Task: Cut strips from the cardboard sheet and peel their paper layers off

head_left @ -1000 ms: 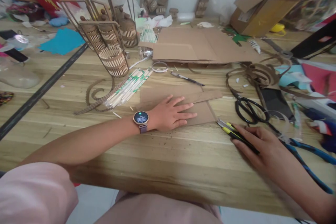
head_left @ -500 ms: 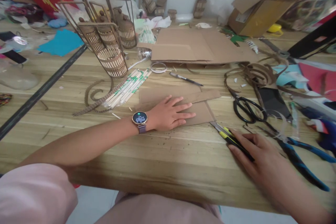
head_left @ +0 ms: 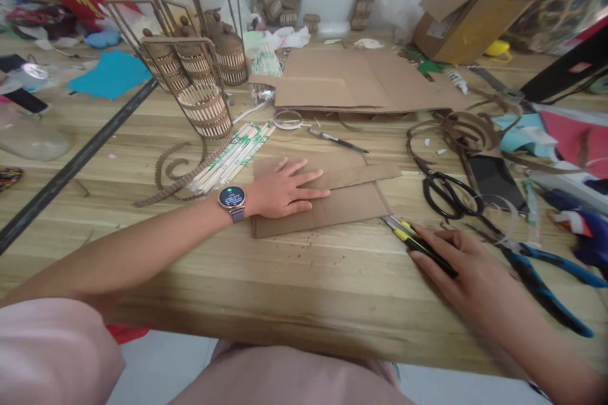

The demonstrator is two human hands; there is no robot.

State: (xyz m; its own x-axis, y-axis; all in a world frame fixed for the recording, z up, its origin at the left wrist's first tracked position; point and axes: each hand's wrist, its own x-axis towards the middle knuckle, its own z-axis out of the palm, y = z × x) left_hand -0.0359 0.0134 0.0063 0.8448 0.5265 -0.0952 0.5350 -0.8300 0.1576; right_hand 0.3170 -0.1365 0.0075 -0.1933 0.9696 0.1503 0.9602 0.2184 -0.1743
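My left hand (head_left: 280, 193), slid back: fingers spread flat on cardboard (head_left: 346, 207), more exposed; my right hand (head_left: 475, 269): closed round cutter (head_left: 414, 242)

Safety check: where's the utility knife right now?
Head view, right of centre: the utility knife is in the right hand, blade by the near right corner of the cardboard.

Pressing down on the card (head_left: 351, 205) with the left hand (head_left: 287, 191), fingers spread, close to the strip (head_left: 368, 174) lying across the card. Gripping the cutter (head_left: 422, 245) in the right hand (head_left: 468, 266), blade just beside the card's near right corner. Visible right of the card: scissors (head_left: 453, 196), phone (head_left: 496, 180) and pliers (head_left: 546, 288). Behind the card: pen (head_left: 337, 140), ring (head_left: 287, 119) and, farther back, a large sheet (head_left: 342, 82). Left of the card: wrapped sticks (head_left: 232, 158).
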